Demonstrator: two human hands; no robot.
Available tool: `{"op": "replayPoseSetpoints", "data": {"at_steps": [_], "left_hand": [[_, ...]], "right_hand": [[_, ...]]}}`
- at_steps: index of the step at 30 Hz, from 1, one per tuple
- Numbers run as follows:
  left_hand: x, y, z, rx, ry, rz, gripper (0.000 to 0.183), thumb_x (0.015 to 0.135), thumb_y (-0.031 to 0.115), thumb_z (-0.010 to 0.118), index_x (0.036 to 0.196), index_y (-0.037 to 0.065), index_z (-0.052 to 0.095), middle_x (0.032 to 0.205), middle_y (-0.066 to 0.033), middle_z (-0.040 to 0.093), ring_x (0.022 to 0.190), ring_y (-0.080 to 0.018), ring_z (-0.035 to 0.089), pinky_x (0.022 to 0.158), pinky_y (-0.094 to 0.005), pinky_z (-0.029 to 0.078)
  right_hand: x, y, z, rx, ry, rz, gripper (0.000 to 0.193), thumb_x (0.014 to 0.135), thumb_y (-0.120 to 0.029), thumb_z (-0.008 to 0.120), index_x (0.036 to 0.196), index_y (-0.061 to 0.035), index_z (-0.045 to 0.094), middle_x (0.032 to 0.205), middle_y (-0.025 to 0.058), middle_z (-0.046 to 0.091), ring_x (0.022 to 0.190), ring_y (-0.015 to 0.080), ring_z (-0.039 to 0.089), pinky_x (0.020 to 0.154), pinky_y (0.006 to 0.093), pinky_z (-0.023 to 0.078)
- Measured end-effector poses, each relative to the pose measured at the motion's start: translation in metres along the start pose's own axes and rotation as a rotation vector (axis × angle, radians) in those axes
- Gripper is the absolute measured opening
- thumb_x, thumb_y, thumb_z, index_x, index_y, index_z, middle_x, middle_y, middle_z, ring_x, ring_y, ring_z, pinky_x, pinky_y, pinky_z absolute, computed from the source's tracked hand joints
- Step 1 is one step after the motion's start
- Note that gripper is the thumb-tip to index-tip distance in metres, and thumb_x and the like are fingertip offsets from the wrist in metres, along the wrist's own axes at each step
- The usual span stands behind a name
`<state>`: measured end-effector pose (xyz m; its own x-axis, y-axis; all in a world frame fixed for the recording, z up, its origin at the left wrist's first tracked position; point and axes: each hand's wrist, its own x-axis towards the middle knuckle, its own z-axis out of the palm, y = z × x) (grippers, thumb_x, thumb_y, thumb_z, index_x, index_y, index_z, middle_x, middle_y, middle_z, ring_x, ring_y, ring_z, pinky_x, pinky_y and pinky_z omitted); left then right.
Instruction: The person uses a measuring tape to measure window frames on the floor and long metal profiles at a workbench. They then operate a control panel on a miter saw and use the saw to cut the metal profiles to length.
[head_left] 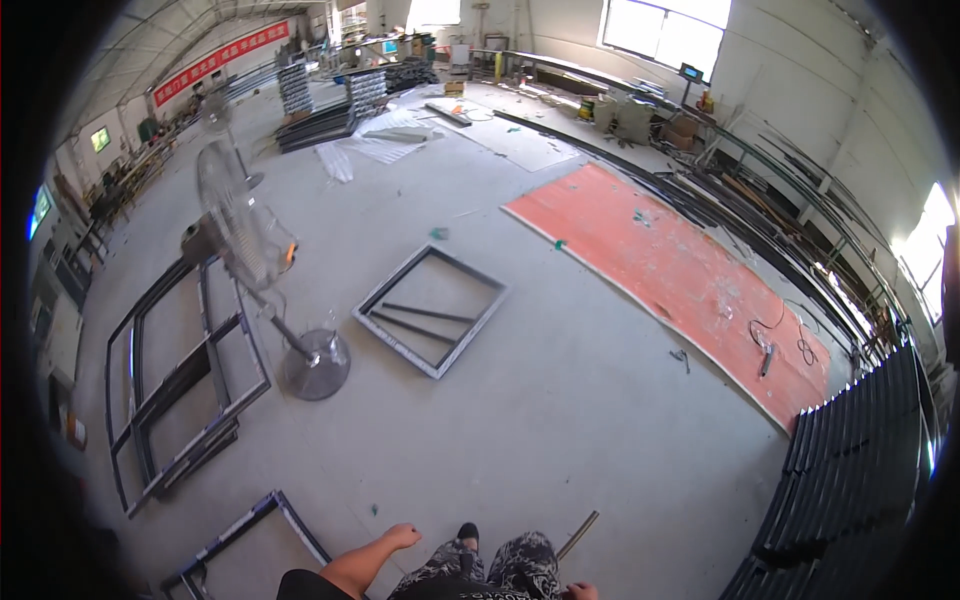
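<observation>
My left hand (pixel 403 536) hangs in front of my left thigh with its fingers curled in. Nothing shows in it. Closest to it, at the lower left, is a dark rectangular frame (pixel 243 527), apart from the hand. Only a part of my right hand (pixel 580 592) shows at the lower edge beside my right leg, and its fingers are mostly cut off. A thin metal bar (pixel 579 532) slants out from behind that leg; whether the right hand touches it I cannot tell.
Ahead lies a rectangular frame (pixel 432 311) with two loose bars inside. A pedestal fan (pixel 315 364) and larger frames (pixel 185 385) stand left. To the right are a red sheet (pixel 680 290) with a corded tool (pixel 767 360) and stacked dark profiles (pixel 850 470).
</observation>
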<state>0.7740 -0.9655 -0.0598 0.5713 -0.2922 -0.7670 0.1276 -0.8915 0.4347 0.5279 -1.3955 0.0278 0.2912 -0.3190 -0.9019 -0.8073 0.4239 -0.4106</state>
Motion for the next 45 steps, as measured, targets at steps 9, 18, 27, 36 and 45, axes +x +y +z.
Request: {"op": "replayPoseSetpoints", "data": {"at_steps": [9,18,27,36,45], "left_hand": [[0.216,0.118,-0.143,-0.859,0.069,-0.519,0.029,0.087,0.021,0.048,0.108,0.001,0.05,0.089,-0.0171,0.063,0.076,-0.0277,0.065,0.059,-0.035,0.053],[0.351,0.33,-0.361,-1.218,0.104,-0.154,0.029,0.088,0.022,0.048,0.109,0.001,0.049,0.094,-0.0203,0.062,0.083,-0.0315,0.063,0.07,-0.0407,0.054],[0.523,0.381,-0.501,-1.202,0.305,-0.781,0.022,0.082,0.021,0.052,0.095,0.003,0.056,0.08,-0.0145,0.06,0.069,-0.026,0.059,0.057,-0.0403,0.048],[0.856,0.677,-0.822,-0.846,0.305,-0.019,0.017,0.083,0.018,0.05,0.08,0.002,0.056,0.065,-0.0109,0.061,0.052,-0.0203,0.059,0.043,-0.0322,0.046],[1.064,1.003,-1.003,-0.814,0.21,0.095,0.019,0.086,0.021,0.05,0.098,0.005,0.052,0.077,-0.0102,0.063,0.067,-0.0195,0.063,0.055,-0.0308,0.049]], "right_hand": [[0.15,-0.173,0.011,-0.531,0.165,0.057,0.028,0.08,-0.022,0.056,0.102,-0.0039,0.06,0.089,0.0146,0.061,0.076,0.0269,0.058,0.065,0.0388,0.05],[0.385,-0.657,0.066,-1.53,0.006,-0.245,0.028,0.079,-0.027,0.052,0.098,-0.0109,0.063,0.104,0.0122,0.061,0.098,0.0298,0.057,0.08,0.0421,0.047],[0.494,-1.115,0.214,-0.249,-0.116,-0.795,0.022,0.081,-0.021,0.053,0.08,-0.0016,0.064,0.063,0.0073,0.063,0.056,0.0146,0.06,0.054,0.0296,0.048],[0.614,-0.993,0.053,-1.069,0.025,0.067,0.036,0.074,-0.04,0.059,0.092,-0.01,0.067,0.097,0.0162,0.063,0.093,0.0308,0.058,0.081,0.0408,0.046],[0.743,-1.221,0.047,-0.652,0.113,0.075,0.035,0.073,-0.038,0.06,0.091,-0.0085,0.067,0.097,0.0164,0.063,0.093,0.0312,0.059,0.08,0.0407,0.046]]}}
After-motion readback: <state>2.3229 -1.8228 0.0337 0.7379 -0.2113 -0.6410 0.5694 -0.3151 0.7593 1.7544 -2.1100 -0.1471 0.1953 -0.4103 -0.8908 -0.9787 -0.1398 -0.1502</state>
